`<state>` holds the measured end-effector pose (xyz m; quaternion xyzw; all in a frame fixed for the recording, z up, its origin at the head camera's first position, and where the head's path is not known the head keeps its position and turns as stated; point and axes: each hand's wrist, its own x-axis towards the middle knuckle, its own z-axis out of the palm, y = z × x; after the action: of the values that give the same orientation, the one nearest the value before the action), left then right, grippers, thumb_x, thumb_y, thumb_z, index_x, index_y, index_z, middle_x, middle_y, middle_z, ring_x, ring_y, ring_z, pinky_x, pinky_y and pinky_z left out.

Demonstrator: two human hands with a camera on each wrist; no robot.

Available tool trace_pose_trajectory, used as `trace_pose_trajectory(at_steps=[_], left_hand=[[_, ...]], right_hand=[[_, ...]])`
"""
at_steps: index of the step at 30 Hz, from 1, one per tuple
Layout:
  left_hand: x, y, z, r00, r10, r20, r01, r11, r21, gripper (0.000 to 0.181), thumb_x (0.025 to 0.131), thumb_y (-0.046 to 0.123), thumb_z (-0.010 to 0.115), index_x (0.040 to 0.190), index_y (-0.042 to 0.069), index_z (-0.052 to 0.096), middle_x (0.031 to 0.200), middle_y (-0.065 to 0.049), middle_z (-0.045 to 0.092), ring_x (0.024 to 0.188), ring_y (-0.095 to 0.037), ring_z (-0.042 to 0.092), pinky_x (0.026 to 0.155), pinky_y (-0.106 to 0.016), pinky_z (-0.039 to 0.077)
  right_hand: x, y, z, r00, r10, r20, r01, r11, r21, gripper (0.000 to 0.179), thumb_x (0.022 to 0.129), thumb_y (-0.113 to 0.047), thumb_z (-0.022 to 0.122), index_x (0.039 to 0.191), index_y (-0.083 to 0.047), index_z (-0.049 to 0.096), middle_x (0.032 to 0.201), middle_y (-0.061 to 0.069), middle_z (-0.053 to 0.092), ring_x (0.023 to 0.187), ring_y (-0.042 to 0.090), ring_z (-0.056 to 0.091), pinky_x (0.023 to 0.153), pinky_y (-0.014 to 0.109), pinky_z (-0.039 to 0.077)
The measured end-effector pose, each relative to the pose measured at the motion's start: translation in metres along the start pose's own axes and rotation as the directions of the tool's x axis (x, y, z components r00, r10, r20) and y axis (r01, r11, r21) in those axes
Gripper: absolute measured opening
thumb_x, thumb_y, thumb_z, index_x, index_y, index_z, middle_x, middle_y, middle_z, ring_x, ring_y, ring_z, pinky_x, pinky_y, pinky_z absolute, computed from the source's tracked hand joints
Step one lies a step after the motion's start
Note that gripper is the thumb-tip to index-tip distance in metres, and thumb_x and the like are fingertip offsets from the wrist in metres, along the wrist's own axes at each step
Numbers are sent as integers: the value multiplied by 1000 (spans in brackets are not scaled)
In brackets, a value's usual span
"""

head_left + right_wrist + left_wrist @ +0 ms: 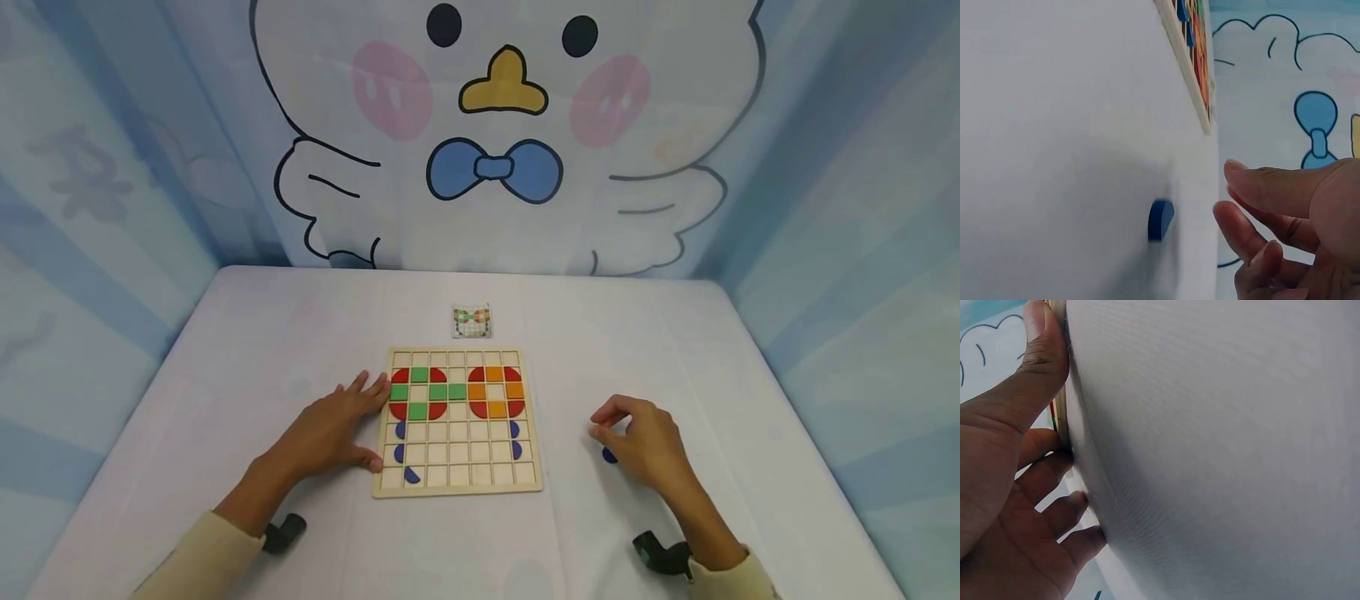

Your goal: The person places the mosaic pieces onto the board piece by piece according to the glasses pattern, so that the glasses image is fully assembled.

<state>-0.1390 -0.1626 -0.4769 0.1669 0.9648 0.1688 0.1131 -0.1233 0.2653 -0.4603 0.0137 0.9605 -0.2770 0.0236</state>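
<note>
A wooden grid board (458,481) lies on the white table, with red rounded, green square (457,392), orange square and blue half-round pieces in its cells. One blue half-round piece (412,475) sits tilted in the bottom row at left. My left hand (326,433) rests at the board's left edge, fingers spread, thumb touching near the lower corner. To the right of the board, my right hand (643,442) hovers over a loose blue half-round piece (1160,220). Its thumb and forefinger are bent toward each other, slightly apart, with nothing between them.
Just behind the board lies a small pattern card (471,321) with a coloured grid. A curtain (495,233) with a cartoon bird closes off the table's back. Black wrist devices (285,533) show below both hands.
</note>
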Motion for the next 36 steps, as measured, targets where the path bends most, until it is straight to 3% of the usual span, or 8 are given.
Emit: trace_pose_trajectory(at_steps=[5, 11, 18, 25, 36], left_hand=[[0, 0, -1, 1000, 2, 6, -2, 1000, 7, 120, 68, 47, 97, 165, 11, 36, 172, -13, 36, 162, -44, 26, 122, -69, 36], [0, 0, -1, 1000, -5, 8, 5, 1000, 5, 120, 68, 46, 98, 165, 11, 37, 172, -14, 35, 162, -44, 26, 122, -70, 35], [0, 0, 0, 1000, -6, 8, 6, 1000, 3, 119, 69, 46, 97, 165, 11, 36, 172, -14, 35, 162, -44, 26, 122, -70, 35], [0, 0, 1, 1000, -8, 4, 8, 1000, 3, 120, 69, 46, 97, 165, 12, 36, 172, -13, 35, 162, -43, 26, 122, -70, 35], [0, 0, 2, 1000, -24, 9, 24, 1000, 7, 121, 68, 47, 97, 166, 13, 34, 173, -13, 34, 162, -45, 26, 120, -72, 36]], right_hand=[[-5, 25, -14, 999, 7, 44, -6, 999, -32, 16, 88, -20, 86, 101, -17, 78, 93, -3, 76, 90, 21, 60, 74, 32, 44], [-9, 32, -13, 991, 28, 131, -27, 1000, -8, 26, 83, -25, 92, 104, -17, 78, 86, -5, 71, 77, 17, 54, 67, 31, 40], [-8, 27, 0, 992, -33, 119, 33, 999, 2, 17, 84, -18, 90, 94, -18, 77, 77, -6, 67, 74, 14, 57, 69, 30, 42], [-6, 17, 7, 994, -15, 111, 18, 1000, -22, 17, 84, -17, 90, 93, -17, 76, 77, -6, 67, 76, 14, 58, 73, 32, 44], [-7, -5, 19, 991, -73, 112, 71, 997, 21, 16, 86, -14, 88, 92, -19, 74, 74, -7, 63, 71, 13, 51, 66, 27, 39]])
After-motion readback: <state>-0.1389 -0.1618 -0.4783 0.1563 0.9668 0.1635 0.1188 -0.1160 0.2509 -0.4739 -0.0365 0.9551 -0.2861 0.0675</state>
